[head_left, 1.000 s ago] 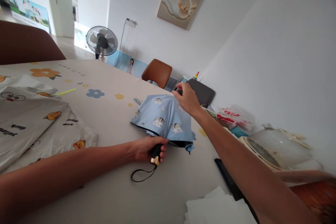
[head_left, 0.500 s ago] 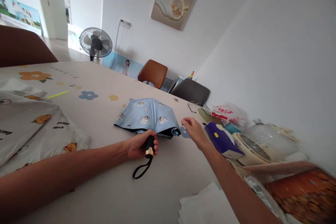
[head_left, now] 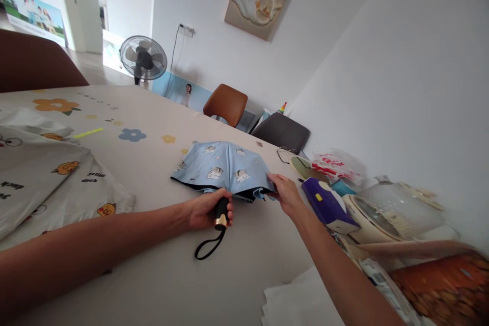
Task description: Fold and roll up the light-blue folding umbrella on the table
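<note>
Umbrella (head_left: 225, 163) edge at right fingers (head_left: 275, 180), tabletop (head_left: 155, 165) room leftward

The crumpled sheet (head_left: 76, 198) reads "yellow duck"; the tablecloth (head_left: 156, 168), seemingly, "Flower".

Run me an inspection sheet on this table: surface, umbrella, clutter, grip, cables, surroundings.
Surface: pale tablecloth with printed flowers.
Umbrella: blue, animal-printed, partly folded; black handle toward the wearer.
Clutter: duck-print sheeting left; white papers, purple box and red-and-white bag right.
Grip: left hand closed around the handle; right hand at the umbrella's right edge, pinch unclear.
Cables: dark cord hanging from a wall outlet.
Surroundings: fan, brown chair, wall picture.
</note>
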`<state>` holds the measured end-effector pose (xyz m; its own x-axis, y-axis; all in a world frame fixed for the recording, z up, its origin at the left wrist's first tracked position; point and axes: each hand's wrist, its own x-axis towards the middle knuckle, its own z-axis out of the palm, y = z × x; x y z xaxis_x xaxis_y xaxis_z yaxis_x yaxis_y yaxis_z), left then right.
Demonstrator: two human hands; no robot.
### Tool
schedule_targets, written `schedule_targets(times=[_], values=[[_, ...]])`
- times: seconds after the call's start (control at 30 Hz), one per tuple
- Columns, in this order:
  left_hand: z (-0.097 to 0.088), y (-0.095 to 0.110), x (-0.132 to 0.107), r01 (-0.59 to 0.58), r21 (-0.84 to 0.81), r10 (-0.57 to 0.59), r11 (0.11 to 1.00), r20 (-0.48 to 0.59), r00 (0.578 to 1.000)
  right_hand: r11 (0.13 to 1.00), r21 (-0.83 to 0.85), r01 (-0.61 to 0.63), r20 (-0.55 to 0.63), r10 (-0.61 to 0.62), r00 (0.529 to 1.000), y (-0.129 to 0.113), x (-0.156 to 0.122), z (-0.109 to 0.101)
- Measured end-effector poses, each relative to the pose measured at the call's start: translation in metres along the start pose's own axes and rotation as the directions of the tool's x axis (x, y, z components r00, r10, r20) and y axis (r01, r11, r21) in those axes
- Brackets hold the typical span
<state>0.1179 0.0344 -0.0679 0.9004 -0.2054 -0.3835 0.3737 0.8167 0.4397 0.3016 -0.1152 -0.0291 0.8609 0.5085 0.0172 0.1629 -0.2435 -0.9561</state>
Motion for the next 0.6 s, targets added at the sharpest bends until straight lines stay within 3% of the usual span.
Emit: schedule_targets(times=[0.1,0.23,0.43,0.6], values=[[0.0,-0.001,-0.001,0.003,0.004,-0.003,1.0,0.002,1.0,0.993,0.114,-0.019,-0.164,0.038,0.986,-0.011,0.001,0.0],[0.001,-0.001,-0.002,0.009,0.014,-0.009,1.0,0.013,1.0,0.97,0.239,-0.036,-0.186,0.082,0.979,-0.034,-0.001,0.009],[0.0,0.0,-0.002,0.044,0.026,-0.045,0.999,0.04,0.998,0.927,0.268,-0.263,0.028,0.265,0.964,-0.054,0.0,0.018],[-0.003,-0.002,-0.001,0.067,0.078,-0.075,0.995,0.103,0.992,0.917,0.274,-0.29,0.214,0.236,0.948,-0.05,0.009,0.002]])
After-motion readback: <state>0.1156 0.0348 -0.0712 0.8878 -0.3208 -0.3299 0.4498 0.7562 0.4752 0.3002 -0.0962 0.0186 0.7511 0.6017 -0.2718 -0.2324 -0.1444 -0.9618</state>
